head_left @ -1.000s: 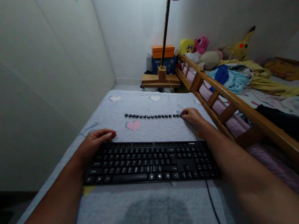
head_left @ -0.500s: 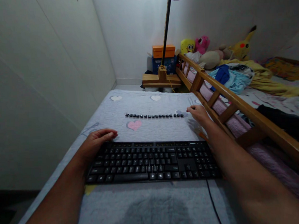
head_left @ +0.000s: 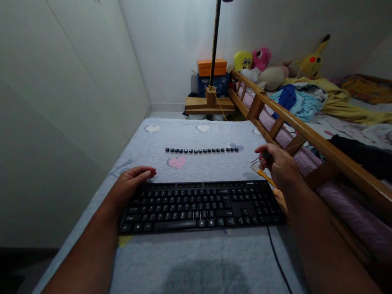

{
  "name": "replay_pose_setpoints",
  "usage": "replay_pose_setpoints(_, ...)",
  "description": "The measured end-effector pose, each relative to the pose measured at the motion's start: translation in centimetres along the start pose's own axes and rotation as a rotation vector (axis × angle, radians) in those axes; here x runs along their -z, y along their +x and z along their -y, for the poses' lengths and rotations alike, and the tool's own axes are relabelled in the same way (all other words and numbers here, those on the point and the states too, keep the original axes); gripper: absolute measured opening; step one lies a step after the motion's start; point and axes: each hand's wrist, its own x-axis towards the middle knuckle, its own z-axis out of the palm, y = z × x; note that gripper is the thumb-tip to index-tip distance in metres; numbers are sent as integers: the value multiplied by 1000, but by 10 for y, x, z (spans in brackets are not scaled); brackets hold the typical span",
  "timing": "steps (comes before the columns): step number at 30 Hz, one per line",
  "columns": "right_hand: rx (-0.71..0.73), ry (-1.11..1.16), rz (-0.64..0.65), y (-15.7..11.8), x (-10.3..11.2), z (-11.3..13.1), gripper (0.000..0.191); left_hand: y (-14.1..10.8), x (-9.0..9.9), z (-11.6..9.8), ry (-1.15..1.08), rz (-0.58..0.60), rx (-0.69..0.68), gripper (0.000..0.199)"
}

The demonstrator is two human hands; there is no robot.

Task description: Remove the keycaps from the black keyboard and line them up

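A black keyboard [head_left: 200,207] lies on the quilt in front of me. My left hand [head_left: 135,174] rests by its upper left corner, fingers stretched out and holding nothing visible. Beyond the keyboard, a slightly curved row of small black keycaps [head_left: 196,151] runs across the quilt. My right hand [head_left: 279,163], to the right above the keyboard, is closed around a keycap puller [head_left: 266,155] with a dark handle and thin wire ends pointing left. Under that hand lies an orange-handled tool with a pale flat tip [head_left: 264,174]; its far end is hidden.
A pale quilt [head_left: 191,272] with heart prints covers the surface. The keyboard cable [head_left: 278,262] trails toward me. Along the right runs a wooden bed rail [head_left: 291,120], with clothes and plush toys behind it. A wooden stand [head_left: 209,102] with a pole and boxes is at the back.
My right hand has drawn back toward me and right, turning so the puller's wires point left. My left hand stays nearly in place. The view has shifted slightly.
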Motion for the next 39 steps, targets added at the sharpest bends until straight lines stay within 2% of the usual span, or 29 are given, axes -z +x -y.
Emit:
replay_pose_setpoints(4, -25, 24, 15, -25, -12, 12, 29, 1, 2, -2, 130, -37, -35, 43)
replay_pose_setpoints(7, -16, -68, 27, -41, -26, 16, 25, 2, 7, -3, 231, -56, -95, 38)
replay_pose_setpoints(11, -8, -265, 90, -59, -44, 18, 23, -5, 12, -3, 336, 16, -81, 36)
replay_pose_setpoints(13, -19, -327, 133, -65, -54, 18, 26, -10, 12, -2, 303, 24, -67, 36)
replay_pose_setpoints(17, -28, -393, 220, -74, -78, 17, 27, -18, 9, 1, 148, -86, -63, 36)
replay_pose_setpoints(22, -8, -367, 339, -84, -107, 13, 26, -19, 6, 7, 58, -141, -61, 41)
replay_pose_setpoints(28, 113, -401, 468, -89, -135, 12, 17, -19, 7, 12, -51, -105, -46, 41)
replay_pose_setpoints(33, 188, -402, 565, -89, -161, 16, 14, -16, 14, 17, -102, -119, -69, 36)
replay_pose_setpoints(36, 217, -431, 581, -86, -171, 15, 15, -15, 17, 18, -125, -99, -72, 33)
replay_pose_setpoints(39, 213, -455, 554, -83, -172, 12, 15, -15, 18, 17, -120, -71, -72, 31)
